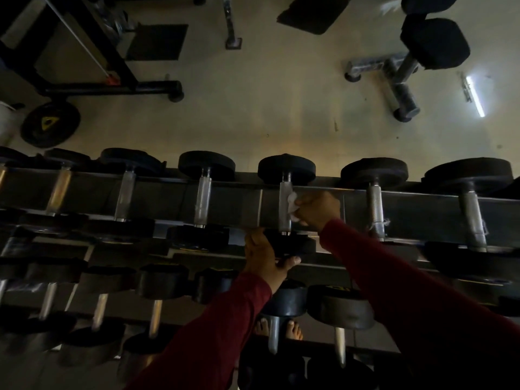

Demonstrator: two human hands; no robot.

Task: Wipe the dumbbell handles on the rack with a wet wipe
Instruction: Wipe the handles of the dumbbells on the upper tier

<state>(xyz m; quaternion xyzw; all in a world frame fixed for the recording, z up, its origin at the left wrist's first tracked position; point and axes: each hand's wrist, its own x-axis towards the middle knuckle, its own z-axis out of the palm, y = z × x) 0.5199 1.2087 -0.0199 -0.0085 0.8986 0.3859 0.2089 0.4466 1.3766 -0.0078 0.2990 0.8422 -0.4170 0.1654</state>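
- Head view: the right hand [319, 209] reached over the top tier of the rack [244, 205], its fingers curled round a white wet wipe [292, 206] and pressing it against the right side of a knurled dumbbell handle [285, 205].
- That handle belonged to a dumbbell lying across the top tier, its far head [286, 168] beyond the rail and its near head [291, 244] toward the person.
- The left hand [263, 256] gripped the near head, fingers wrapped over its left edge and the thumb under its lower rim.
- Both arms wore dark red sleeves [422, 291].
- Other dumbbells lay in a row on the same tier to either side, one handle [203, 201] just left and another [375, 209] just right.
- A lower tier held smaller dumbbells [161, 299] nearer the person, and bare toes [294, 329] showed beneath it.
- On the pale floor [253, 108] beyond the rack stood a bench [434, 42] and a weight plate [50, 124].
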